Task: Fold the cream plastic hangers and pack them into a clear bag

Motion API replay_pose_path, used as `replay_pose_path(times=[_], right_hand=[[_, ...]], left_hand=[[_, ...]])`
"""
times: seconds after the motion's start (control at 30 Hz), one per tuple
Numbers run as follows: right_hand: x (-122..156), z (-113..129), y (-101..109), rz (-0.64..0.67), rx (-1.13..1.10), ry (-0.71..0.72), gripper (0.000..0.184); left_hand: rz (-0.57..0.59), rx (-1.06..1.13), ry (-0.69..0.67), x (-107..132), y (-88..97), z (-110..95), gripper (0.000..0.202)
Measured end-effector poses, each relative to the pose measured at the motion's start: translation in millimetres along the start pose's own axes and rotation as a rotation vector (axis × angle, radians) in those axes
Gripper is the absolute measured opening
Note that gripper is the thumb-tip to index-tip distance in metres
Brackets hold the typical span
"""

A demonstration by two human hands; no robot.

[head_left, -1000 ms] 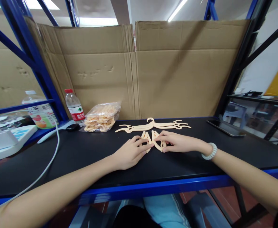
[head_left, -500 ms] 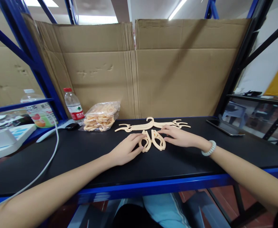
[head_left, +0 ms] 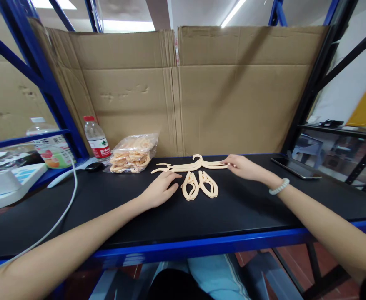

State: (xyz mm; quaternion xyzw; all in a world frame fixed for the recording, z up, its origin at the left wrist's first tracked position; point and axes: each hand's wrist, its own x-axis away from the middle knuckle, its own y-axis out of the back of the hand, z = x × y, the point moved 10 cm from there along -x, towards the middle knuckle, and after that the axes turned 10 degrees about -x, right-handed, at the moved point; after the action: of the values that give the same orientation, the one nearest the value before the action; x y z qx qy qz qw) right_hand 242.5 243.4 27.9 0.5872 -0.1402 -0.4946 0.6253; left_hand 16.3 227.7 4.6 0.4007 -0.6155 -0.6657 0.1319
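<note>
A cream plastic clothes hanger (head_left: pixel 183 167) lies flat toward the back of the black table, its hook pointing away from me. My right hand (head_left: pixel 244 167) is at the hanger's right arm, fingers closed over it and hiding that end. In front of the hanger, two cream looped clips (head_left: pixel 190 186) lie side by side, narrow ends to the back. Left of these, my left hand (head_left: pixel 158 191) hovers or rests low with thumb and fingers apart, holding nothing; its fingertips are close to the left clip and the hanger's left arm.
A clear bag of cream plastic pieces (head_left: pixel 133 154) stands at the back left, beside a red-capped water bottle (head_left: pixel 97 139). A phone (head_left: pixel 295 167) lies on the right. The white cable (head_left: pixel 73 196) crosses the left side. Cardboard (head_left: pixel 233 96) walls off the back.
My right hand has left the right clip and moved back and right to the hanger's right arm. My left hand has let go of the left clip and drawn slightly left.
</note>
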Motion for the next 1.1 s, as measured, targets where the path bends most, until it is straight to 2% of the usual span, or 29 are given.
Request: replay_pose_path(times=[0.13, 0.23, 0.33, 0.47, 0.77, 1.0, 1.1], right_hand=[[4.0, -52.5, 23.2, -0.032, 0.063, -0.167, 0.030], [5.7, -66.9, 16.9, 0.013, 0.057, -0.193, 0.029], [4.0, -64.5, 0.5, 0.059, 0.006, -0.173, 0.027], [0.2, -59.0, -13.3, 0.036, 0.014, -0.150, 0.028], [-5.1, -49.5, -31.9, -0.029, 0.039, -0.005, 0.023], [-7.4, -51.2, -33.4, -0.087, -0.037, -0.022, 0.012], [-6.4, -45.6, -30.2, -0.100, -0.055, -0.034, 0.013]], left_hand=[[-0.016, -0.046, 0.050, -3.0, 1.3, 19.2, 0.034], [0.023, -0.053, 0.047, -3.3, -3.7, 20.2, 0.035], [0.055, -0.056, 0.028, -1.5, -5.9, 12.8, 0.036], [0.082, -0.071, -0.003, 0.9, -5.5, 3.0, 0.033], [0.074, -0.073, -0.005, 1.9, -5.8, 1.4, 0.031], [0.058, -0.052, 0.005, 2.7, -4.3, 0.5, 0.030], [0.049, -0.034, 0.009, 2.3, -3.8, 1.2, 0.029]])
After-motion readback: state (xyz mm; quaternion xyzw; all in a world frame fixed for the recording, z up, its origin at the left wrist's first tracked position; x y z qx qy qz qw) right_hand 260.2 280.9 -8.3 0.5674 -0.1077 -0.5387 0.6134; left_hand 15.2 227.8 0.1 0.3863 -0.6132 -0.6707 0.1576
